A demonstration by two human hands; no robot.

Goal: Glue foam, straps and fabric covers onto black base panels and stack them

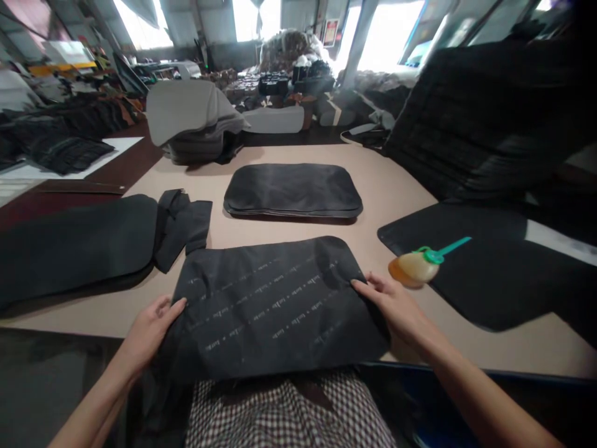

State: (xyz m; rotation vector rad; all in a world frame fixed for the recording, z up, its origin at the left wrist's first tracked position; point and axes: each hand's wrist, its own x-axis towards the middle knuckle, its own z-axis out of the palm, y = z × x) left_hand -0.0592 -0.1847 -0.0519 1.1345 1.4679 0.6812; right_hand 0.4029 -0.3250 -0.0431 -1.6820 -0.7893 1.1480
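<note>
One panel [275, 311], long axis crosswise

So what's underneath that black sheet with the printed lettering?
The tan tabletop shows beside the black sheet, and checked cloth appears below its near edge. The left hand and right hand grip its sides. What lies directly underneath is covered, so I can't tell.

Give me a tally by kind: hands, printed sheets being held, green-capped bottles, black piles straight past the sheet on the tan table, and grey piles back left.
Hands: 2, left hand and right hand
Printed black sheet, held: 1
Green-capped bottle: 1
Black pile straight ahead: 1
Grey pile, back left: 1
Total: 6
</note>
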